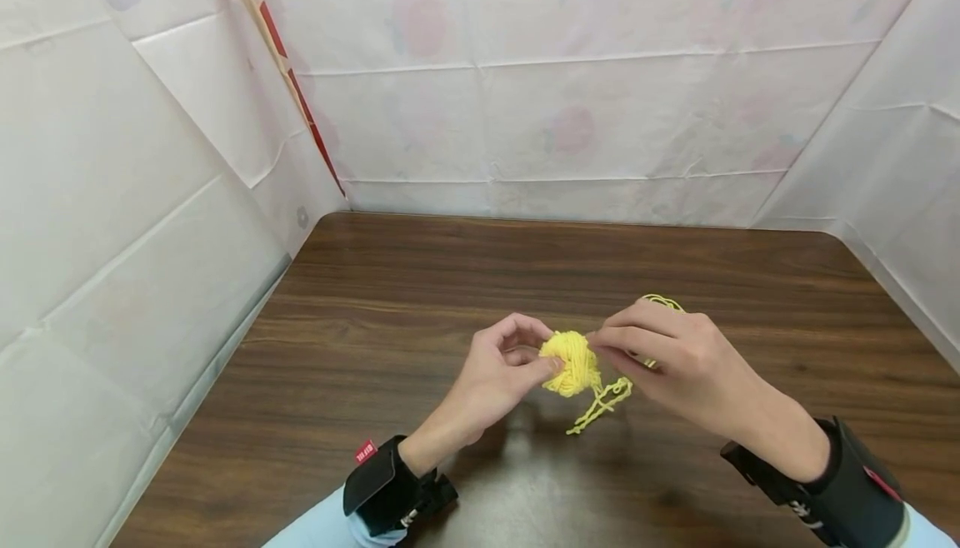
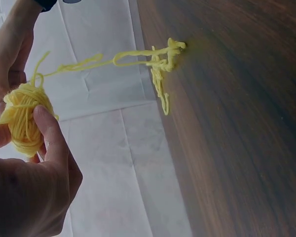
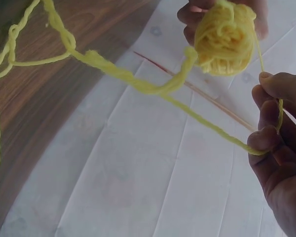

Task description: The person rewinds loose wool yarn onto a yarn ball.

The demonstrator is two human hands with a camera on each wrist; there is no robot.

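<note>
A: Report the grip state on each side.

B: I read my left hand [image 1: 497, 369] as clamped on the yarn ball [image 1: 572, 362], thumb and fingertips pinching it and holding it raised above the counter [image 1: 375, 315]. My right hand [image 1: 675, 356] sits just right of the ball, fingers curled, with the loose strand [image 3: 138, 84] looped across them. Judged from the wrist view, this keeps the strand taut as it runs to the ball.

A: Where does the rest of the yarn lie?

B: A tangled tail [image 1: 600, 402] hangs just below the ball and trails to the counter. A further loop [image 1: 663, 302] shows behind the right hand.

A: Surroundings, obstructions?

B: White sheeting [image 1: 562, 115] walls stand behind the ball and on both sides of it, well apart. A red-edged strip [image 1: 281, 57] runs up the far left corner. Nothing else stands near the ball; only the tangle in the tail could snag the strand.
</note>
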